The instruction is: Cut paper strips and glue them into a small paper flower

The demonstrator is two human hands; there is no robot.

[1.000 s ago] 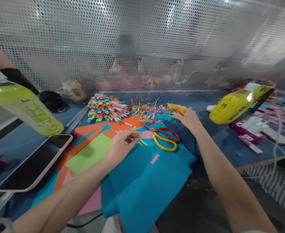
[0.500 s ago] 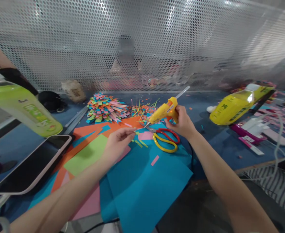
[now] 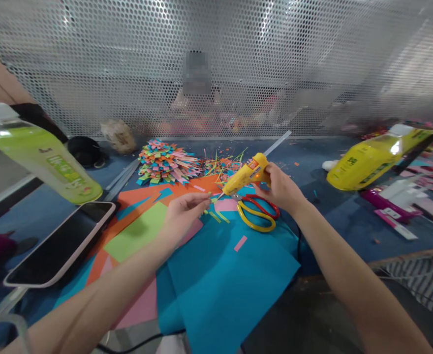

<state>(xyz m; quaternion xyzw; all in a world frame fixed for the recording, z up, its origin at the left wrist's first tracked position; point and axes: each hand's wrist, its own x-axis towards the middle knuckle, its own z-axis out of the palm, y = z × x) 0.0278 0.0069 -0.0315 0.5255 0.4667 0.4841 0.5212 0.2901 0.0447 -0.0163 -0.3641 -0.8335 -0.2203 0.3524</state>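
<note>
My right hand [image 3: 281, 186] is wrapped round a yellow glue gun [image 3: 243, 176] with a clear glue stick [image 3: 278, 142] poking out of its back. The gun's nozzle points down and left, close to the fingertips of my left hand [image 3: 186, 211]. Those fingers are pinched together on a tiny greenish piece, probably a paper strip, too small to make out fully. Scissors [image 3: 257, 216] with one red and one yellow handle lie under the gun. Small green strips [image 3: 214, 217] and a pink strip [image 3: 240, 243] rest on the blue paper [image 3: 231, 285].
Behind stands a multicoloured cone of folded paper [image 3: 165, 162] beside paper scraps [image 3: 224, 164]. Orange and green sheets [image 3: 137, 233] spread leftward. A phone [image 3: 63, 246] and green bottle [image 3: 50, 162] are at left, a yellow bottle [image 3: 366, 160] at right. Perforated metal [image 3: 135, 64] closes the back.
The glue gun has tipped slightly and its nozzle sits lower, nearer my left fingertips. The whole view has shifted a little, so things appear farther right.
</note>
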